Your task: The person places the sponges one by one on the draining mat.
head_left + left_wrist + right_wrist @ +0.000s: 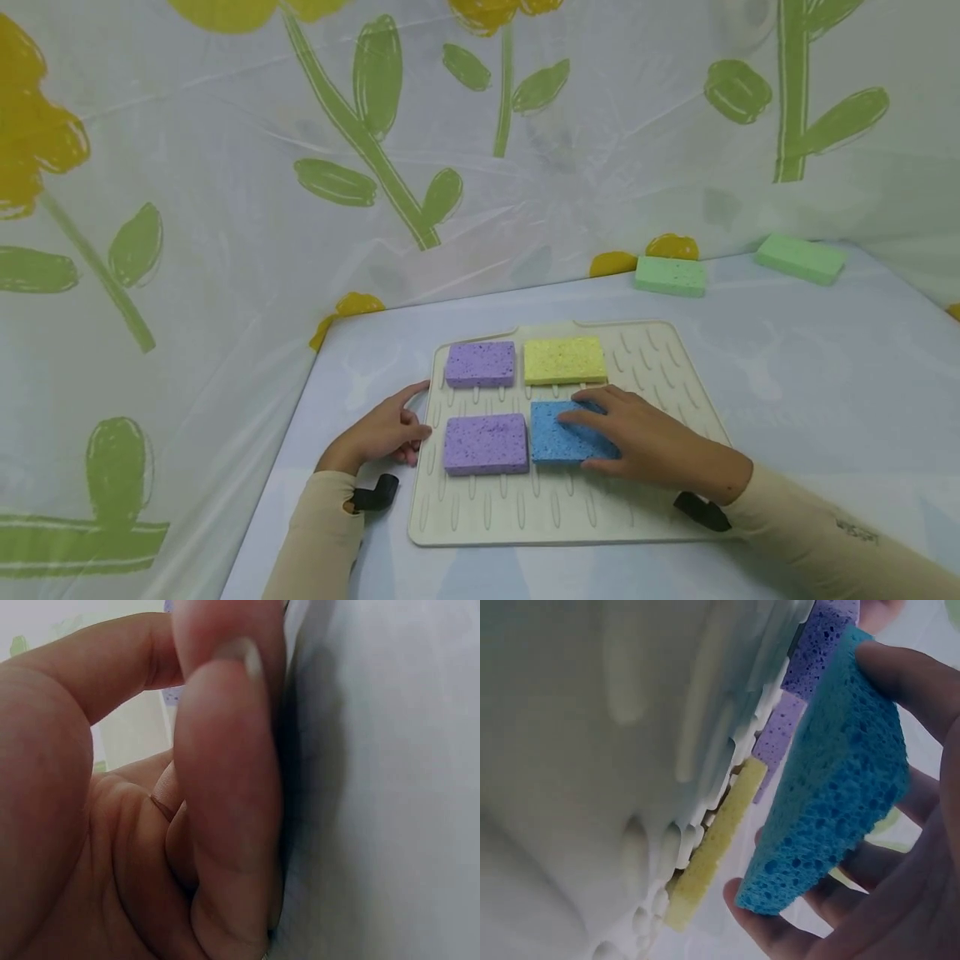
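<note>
My right hand (637, 437) grips a blue sponge (553, 433) by its edges, thumb on the near side and fingers on the far side. In the right wrist view the blue sponge (832, 772) is tilted, close over the ridged cream mat (517, 512). Left of it on the mat lies a purple sponge (486, 444); a second purple sponge (480, 364) and a yellow sponge (564, 360) sit in the row behind. My left hand (382, 433) rests at the mat's left edge, holding nothing, its fingers (229, 772) loosely bent against the tabletop.
Two green sponges lie at the back right of the table, one (670, 276) nearer the mat and one (800, 258) farther right. A flower-printed curtain (247, 167) hangs behind and to the left. Black wrist mounts (377, 493) jut beside both hands.
</note>
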Demonstrator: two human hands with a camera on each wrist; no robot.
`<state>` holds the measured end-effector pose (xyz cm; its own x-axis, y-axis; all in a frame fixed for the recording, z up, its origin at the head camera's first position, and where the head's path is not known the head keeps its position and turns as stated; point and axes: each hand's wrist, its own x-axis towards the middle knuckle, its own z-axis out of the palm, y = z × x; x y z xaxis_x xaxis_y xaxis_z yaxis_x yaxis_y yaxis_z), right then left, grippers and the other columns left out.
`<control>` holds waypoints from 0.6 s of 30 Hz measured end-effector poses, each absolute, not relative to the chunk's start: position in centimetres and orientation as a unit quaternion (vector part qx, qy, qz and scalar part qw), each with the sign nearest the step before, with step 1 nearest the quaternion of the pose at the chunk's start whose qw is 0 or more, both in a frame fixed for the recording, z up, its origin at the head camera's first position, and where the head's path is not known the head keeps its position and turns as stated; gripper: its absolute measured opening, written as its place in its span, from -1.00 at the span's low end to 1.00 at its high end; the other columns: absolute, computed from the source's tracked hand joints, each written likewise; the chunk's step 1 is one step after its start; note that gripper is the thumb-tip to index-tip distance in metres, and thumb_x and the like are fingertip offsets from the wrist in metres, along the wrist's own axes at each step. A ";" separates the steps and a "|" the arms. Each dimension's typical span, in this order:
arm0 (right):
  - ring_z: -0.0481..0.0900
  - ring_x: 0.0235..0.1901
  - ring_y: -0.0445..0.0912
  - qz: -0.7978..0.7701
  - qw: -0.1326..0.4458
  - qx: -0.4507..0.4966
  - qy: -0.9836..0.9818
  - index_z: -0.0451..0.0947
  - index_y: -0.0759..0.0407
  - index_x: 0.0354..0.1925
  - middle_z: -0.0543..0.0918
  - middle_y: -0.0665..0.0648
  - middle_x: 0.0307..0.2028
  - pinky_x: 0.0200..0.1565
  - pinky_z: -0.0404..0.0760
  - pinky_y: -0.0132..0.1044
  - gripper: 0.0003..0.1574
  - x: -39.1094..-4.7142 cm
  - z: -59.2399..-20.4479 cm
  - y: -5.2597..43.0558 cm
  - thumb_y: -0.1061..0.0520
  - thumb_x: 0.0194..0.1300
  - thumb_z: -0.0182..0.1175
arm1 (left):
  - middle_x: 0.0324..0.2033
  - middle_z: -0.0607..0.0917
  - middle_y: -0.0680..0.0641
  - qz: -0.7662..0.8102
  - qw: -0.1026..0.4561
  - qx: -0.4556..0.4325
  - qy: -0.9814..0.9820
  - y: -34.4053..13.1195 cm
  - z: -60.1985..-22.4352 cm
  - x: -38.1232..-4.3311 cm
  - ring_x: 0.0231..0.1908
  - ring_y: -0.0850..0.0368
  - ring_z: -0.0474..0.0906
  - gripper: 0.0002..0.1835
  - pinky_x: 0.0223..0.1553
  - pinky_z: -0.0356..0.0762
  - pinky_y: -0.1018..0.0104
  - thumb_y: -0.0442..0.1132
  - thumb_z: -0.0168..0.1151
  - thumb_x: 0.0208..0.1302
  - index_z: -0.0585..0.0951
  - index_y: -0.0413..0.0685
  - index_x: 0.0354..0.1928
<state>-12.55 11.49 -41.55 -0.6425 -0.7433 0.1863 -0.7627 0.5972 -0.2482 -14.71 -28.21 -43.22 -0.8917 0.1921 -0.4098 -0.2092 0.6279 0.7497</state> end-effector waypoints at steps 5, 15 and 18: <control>0.47 0.24 0.10 0.147 0.027 0.430 -0.890 0.48 -0.12 0.30 0.48 0.17 0.28 0.17 0.54 0.10 -0.27 -12.6 -42.1 11.6 -0.15 0.19 0.42 | -0.51 0.59 -0.07 0.434 0.237 0.006 0.869 -28.5 -43.5 -15.0 -0.62 0.13 0.62 -0.09 -0.52 0.56 0.30 -0.27 0.25 0.33 -0.02 0.10 0.59; 0.47 0.22 0.11 0.131 0.008 0.431 -0.892 0.49 -0.09 0.30 0.49 0.19 0.27 0.16 0.53 0.10 -0.25 -12.7 -42.3 11.8 -0.13 0.17 0.44 | -0.49 0.60 -0.08 0.431 0.237 0.004 0.871 -28.5 -43.5 -15.2 -0.61 0.13 0.62 -0.09 -0.52 0.57 0.30 -0.25 0.27 0.33 -0.01 0.14 0.59; 0.46 0.24 0.13 0.131 -0.009 0.426 -0.895 0.48 -0.08 0.31 0.47 0.21 0.28 0.18 0.52 0.12 -0.25 -12.6 -42.2 11.8 -0.11 0.18 0.44 | -0.49 0.60 -0.08 0.431 0.239 0.002 0.870 -28.4 -43.5 -15.1 -0.61 0.13 0.63 -0.09 -0.52 0.57 0.30 -0.26 0.27 0.33 -0.01 0.14 0.59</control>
<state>-12.56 11.82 -42.25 -0.6373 -0.7648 0.0948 -0.7600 0.6034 -0.2414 -15.12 -28.43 -43.54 -0.8860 0.2093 -0.4138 -0.2019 0.6291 0.7506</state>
